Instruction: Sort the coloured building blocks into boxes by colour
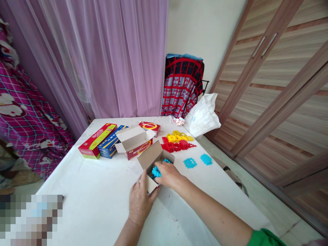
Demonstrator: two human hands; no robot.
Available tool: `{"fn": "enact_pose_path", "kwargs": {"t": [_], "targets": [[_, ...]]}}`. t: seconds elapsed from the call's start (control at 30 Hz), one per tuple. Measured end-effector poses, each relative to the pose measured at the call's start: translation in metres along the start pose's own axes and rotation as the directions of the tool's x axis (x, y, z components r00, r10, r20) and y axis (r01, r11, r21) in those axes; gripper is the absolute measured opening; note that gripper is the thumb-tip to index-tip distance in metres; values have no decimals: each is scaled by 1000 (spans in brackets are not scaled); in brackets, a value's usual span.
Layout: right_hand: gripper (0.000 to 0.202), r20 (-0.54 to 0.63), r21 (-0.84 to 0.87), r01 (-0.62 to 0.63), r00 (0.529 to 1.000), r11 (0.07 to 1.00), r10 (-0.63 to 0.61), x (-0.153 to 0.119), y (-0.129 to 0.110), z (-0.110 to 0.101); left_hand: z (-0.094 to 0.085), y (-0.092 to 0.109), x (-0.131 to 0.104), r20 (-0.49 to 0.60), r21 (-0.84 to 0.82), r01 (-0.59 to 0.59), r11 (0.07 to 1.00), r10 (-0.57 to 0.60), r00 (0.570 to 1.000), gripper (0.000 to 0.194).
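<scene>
An open cardboard box (150, 155) stands on the white table, its inner flap raised. Bright blue toothed plastic pieces (155, 172) show inside it. My left hand (139, 201) grips the near end of the box, thumb on one side and fingers by the flap. My right hand (167, 173) reaches into the opening, its fingers closed around blue pieces; the fingertips are partly hidden. Two flat blue toothed pieces (190, 163) lie to the right of the box. Beyond them are a heap of red pieces (178, 146) and a heap of yellow pieces (177, 136).
Behind the box stands another open box (139, 149). Left of it lie a blue carton (109, 147) and a red-and-yellow carton (96, 141). A small red box (151, 127) sits farther back. A white plastic bag (203, 116) is at the table's right edge.
</scene>
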State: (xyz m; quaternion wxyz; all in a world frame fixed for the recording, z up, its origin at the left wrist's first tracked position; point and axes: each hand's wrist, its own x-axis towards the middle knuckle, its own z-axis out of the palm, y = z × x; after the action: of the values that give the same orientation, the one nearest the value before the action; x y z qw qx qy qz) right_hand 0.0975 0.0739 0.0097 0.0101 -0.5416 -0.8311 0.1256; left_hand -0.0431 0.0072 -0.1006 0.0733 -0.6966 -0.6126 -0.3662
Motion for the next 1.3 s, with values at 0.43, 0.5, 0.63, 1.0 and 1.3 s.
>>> {"fn": "enact_pose_path", "kwargs": {"t": [0.43,0.5,0.63,1.0,1.3], "targets": [[26,-117,89,-27,992,996,37,-20,38,-43,-1,1,0,14,-1,-6,1000,6,1000,76],[26,-157,144,-46,985,989,68,-27,59,-47,-2,2,0,29,3,13,1000,-13,1000,75],[27,-181,177,-155,966,972,187,-38,114,-46,-4,1,1,63,10,16,1000,-16,998,76],[61,-69,5,-508,859,861,507,-23,179,0,-5,-2,3,96,4,29,1000,-29,995,76],[57,-51,-27,-577,817,817,575,4,146,16,-6,-2,3,101,-11,30,999,-29,994,76]]}}
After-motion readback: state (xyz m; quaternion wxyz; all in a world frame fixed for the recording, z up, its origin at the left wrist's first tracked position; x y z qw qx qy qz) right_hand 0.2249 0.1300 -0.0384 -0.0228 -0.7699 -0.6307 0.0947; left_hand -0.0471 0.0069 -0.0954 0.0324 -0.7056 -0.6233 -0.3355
